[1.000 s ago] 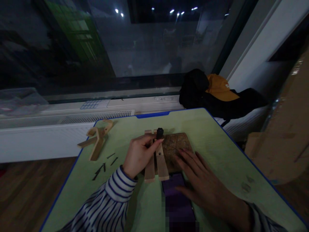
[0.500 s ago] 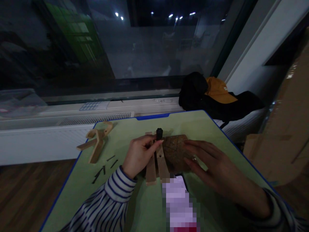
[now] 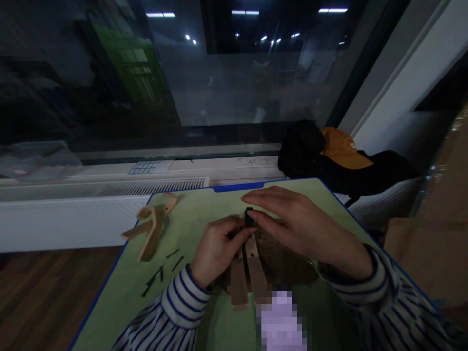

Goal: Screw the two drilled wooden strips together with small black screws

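Observation:
A small black knob-like piece point(image 3: 249, 217) stands upright above two light wooden strips point(image 3: 239, 285). My left hand point(image 3: 217, 248) pinches it low down between thumb and fingertips, over the far end of the strips. My right hand point(image 3: 296, 219) reaches in from the right with its fingers stretched out. Its thumb tip is at the black piece, seemingly touching it. Holes show in the right-hand strip. Beneath the strips and my right hand lies a brown textured object point(image 3: 280, 261), partly covered, whose kind I cannot make out.
Several dark screws point(image 3: 153, 280) lie on the green table point(image 3: 113, 317), left of my hands. Behind them rests an assembly of curved wooden pieces point(image 3: 155, 226). A blurred-out lilac phone screen point(image 3: 281, 324) is near me. Beyond the table are a radiator point(image 3: 73, 219) and an orange cap point(image 3: 345, 148).
My right hand has moved left and up from the brown object to the black piece. The left hand keeps its pinch. The whole view has shifted slightly.

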Demonstrator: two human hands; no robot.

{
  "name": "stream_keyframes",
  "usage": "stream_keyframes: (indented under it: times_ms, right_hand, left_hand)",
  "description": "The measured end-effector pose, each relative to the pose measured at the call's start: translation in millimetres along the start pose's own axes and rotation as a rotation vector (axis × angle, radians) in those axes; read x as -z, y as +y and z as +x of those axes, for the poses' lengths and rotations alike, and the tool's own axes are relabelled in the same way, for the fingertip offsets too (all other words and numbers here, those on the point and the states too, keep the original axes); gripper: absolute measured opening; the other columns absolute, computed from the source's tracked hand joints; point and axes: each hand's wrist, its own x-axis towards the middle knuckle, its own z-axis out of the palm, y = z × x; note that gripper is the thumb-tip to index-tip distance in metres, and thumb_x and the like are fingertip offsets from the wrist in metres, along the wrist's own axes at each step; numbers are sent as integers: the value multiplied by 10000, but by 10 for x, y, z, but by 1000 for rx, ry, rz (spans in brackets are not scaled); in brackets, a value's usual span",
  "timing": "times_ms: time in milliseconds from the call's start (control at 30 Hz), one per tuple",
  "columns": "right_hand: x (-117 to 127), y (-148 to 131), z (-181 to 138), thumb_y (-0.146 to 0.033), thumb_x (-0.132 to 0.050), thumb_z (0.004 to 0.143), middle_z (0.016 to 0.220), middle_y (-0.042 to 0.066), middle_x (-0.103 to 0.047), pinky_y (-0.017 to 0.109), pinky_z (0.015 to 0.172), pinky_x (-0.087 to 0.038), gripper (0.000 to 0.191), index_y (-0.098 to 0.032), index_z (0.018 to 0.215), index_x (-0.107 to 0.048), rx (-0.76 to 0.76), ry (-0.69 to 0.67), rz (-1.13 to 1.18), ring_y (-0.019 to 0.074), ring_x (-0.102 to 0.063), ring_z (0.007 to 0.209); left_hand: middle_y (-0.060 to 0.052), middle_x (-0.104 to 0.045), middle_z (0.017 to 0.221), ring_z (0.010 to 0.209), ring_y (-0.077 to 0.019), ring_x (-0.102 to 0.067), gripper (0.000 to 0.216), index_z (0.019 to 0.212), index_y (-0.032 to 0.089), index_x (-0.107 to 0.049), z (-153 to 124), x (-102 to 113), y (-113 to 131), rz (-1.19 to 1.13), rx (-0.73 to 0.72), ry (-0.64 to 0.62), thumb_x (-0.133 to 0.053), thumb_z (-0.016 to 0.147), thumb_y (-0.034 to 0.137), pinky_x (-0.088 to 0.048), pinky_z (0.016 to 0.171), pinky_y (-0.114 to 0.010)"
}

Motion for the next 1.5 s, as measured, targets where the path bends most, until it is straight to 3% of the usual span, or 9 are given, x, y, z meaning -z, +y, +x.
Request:
stream_keyframes:
  times_ms: [133, 367, 600, 867, 1267, 1500]
  right_hand:
    - [-26, 27, 40, -215, -481, 892, 1029, 43, -666, 290, 859, -439, 215, -162, 1050, -617, 51, -56, 61, 147, -583, 941]
    - [-32, 85, 48, -216, -480, 897, 1014, 25, -645, 257, 854, -403, 230, -171, 1094, -590, 12, -148, 180, 127, -553, 941]
    - [-29, 85, 43, -210, -492, 893, 961, 6, -661, 260, 835, -381, 189, -166, 1047, -592, 15, -133, 150, 123, -556, 904]
    - [-29, 40, 33, -267, -498, 890, 862, 6, -659, 321, 766, -375, 169, -201, 991, -616, 8, -128, 16, 153, -563, 801]
    - [-63, -54, 16, -277, -520, 874, 765, 22, -658, 372, 775, -352, 143, -182, 905, -623, -41, -44, -142, 193, -573, 767]
    - [-105, -72, 17, -272, -495, 889, 808, 22, -655, 379, 803, -353, 159, -188, 946, -616, -48, -80, -84, 188, -560, 808]
  left_hand:
    - [-11, -663, 669, 607, -134, -585, 153, 750, 145, -667, 0, 20, 18, -2, 4, -1, -599, 831, 257, -419, 573, -216]
    - [9, -653, 664, 582, -111, -569, 90, 760, 156, -673, -15, 16, 57, -23, 8, 27, -624, 811, 212, -420, 565, -201]
    - [27, -621, 639, 526, -84, -514, 60, 745, 148, -652, -27, -32, 56, -17, -7, 131, -692, 747, 192, -414, 532, -184]
    - [32, -635, 688, 496, -82, -481, 59, 843, 180, -665, -50, 15, 99, 44, -13, 54, -622, 804, 167, -392, 521, -192]
    - [14, -636, 627, 556, -115, -561, 168, 728, 165, -640, -18, 59, 92, 18, 42, -73, -537, 857, 197, -404, 528, -206]
    - [21, -579, 547, 477, -99, -496, 181, 619, 148, -599, -44, 10, 99, 159, 52, 69, -604, 794, 193, -357, 471, -205]
